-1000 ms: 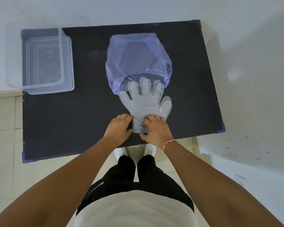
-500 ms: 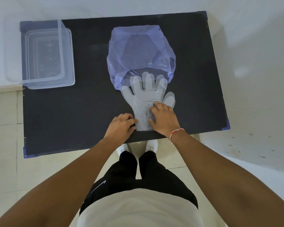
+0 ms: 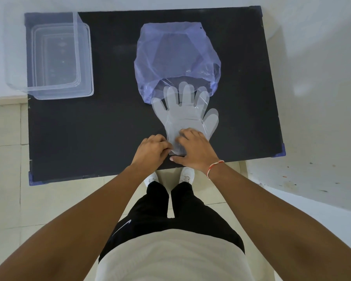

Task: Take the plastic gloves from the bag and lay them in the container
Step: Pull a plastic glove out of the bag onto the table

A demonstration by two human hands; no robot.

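White swoosh logo, black shorts (image 3: 150, 218)

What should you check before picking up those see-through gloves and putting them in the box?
1. Gloves out of the bag: not ok. The plastic gloves lie on the black table, but their fingertips overlap the mouth of the purple bag.
2. Left hand at the cuff edge: ok, fingers curled there; a real pinch, cannot tell.
3. Right hand on the cuff: ok, resting on top.
4. How many gloves are stacked: cannot tell, more than one outline shows.
5. Clear container open, nothing seen inside: ok.
6. Path to the container: ok, bare table between.
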